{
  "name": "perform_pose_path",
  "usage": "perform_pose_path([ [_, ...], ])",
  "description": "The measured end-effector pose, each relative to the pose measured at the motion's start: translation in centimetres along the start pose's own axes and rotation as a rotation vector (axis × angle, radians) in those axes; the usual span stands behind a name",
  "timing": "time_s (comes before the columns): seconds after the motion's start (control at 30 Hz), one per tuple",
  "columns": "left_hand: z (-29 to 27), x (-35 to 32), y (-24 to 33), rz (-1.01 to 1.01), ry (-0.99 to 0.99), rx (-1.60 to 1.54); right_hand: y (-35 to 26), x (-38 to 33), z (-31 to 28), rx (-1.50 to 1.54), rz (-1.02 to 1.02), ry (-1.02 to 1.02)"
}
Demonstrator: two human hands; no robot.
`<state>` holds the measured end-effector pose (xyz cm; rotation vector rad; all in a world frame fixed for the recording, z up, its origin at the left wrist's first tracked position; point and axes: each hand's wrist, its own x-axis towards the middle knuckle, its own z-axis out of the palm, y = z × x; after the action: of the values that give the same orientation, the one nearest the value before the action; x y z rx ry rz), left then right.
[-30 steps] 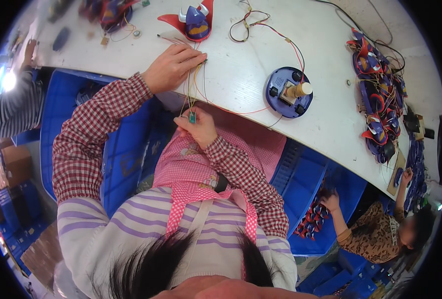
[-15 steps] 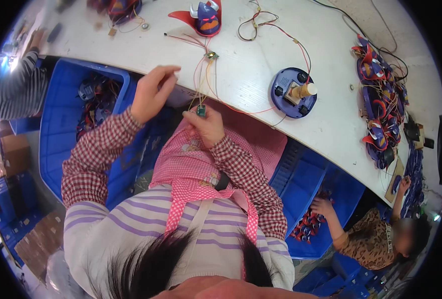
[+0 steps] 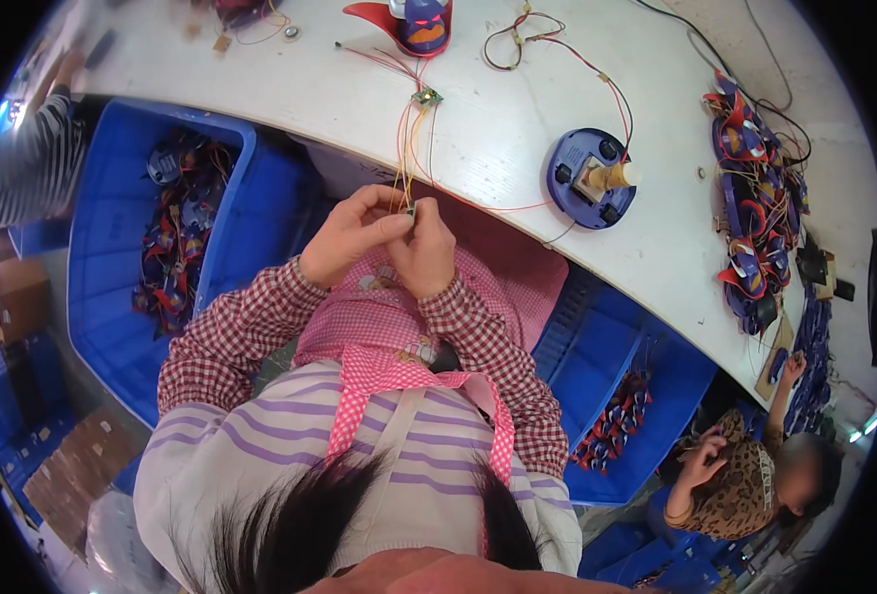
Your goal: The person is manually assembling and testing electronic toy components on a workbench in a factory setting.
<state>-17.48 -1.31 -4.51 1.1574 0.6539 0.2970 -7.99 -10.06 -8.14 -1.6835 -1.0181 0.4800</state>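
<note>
In front of my apron, both hands meet at a small green circuit board (image 3: pixel 410 210), mostly covered by fingers. My right hand (image 3: pixel 427 255) pinches it from the right. My left hand (image 3: pixel 344 238) is closed at its left side, thumb against the board where the thin wires join. Yellow and red wires (image 3: pixel 406 148) run up to a second small circuit board (image 3: pixel 426 97) with a lit spot, lying on the white table (image 3: pixel 320 109). Beyond it stands a purple and red horned toy figure (image 3: pixel 424 28) with glowing eyes. A thin red wire leads right to a round purple base (image 3: pixel 589 183).
Blue bins with toy parts stand at left (image 3: pixel 250 163) and right (image 3: pixel 597 371) below the table edge. Several assembled toys (image 3: pixel 750 218) are heaped at the table's right. A co-worker (image 3: pixel 730 475) sits at lower right; another person's striped sleeve (image 3: pixel 33 163) is at far left.
My left hand has come down and right from above the table edge, closing at the green board that my right hand holds. The co-worker's hand has left the right bin.
</note>
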Motion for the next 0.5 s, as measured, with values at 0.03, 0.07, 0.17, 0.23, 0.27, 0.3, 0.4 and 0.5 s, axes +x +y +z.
perform_pose_path([
  [0.03, 0.2, 0.0, -0.1, 0.006, 0.004, 0.018, 0.1, 0.1, 0.0, -0.078, -0.046, 0.012],
  [0.07, 0.4, 0.1, -0.2, 0.013, 0.008, 0.036, 0.3, 0.1, 0.1, -0.155, -0.093, 0.024],
  [0.17, 0.6, 0.2, 0.0, 0.034, 0.014, 0.016, 0.0, 0.5, -0.1, -0.238, -0.126, 0.040],
  [0.23, 0.8, 0.2, 0.5, 0.056, 0.024, -0.060, -0.5, 0.8, -0.4, -0.244, -0.096, 0.044],
  [0.27, 0.9, 0.2, 0.6, 0.067, 0.028, -0.098, -0.7, 0.8, -0.5, -0.246, -0.080, 0.046],
  [0.3, 0.9, 0.1, 0.6, 0.072, 0.029, -0.097, -0.8, 0.7, -0.6, -0.246, -0.086, 0.047],
  [0.4, 1.0, 0.2, -0.7, 0.044, 0.066, -0.084, -1.3, 0.4, -0.8, -0.319, -0.173, 0.031],
  [0.5, 0.8, 0.3, -0.5, 0.038, 0.076, -0.072, -1.7, 0.3, -1.0, -0.330, -0.199, 0.024],
])
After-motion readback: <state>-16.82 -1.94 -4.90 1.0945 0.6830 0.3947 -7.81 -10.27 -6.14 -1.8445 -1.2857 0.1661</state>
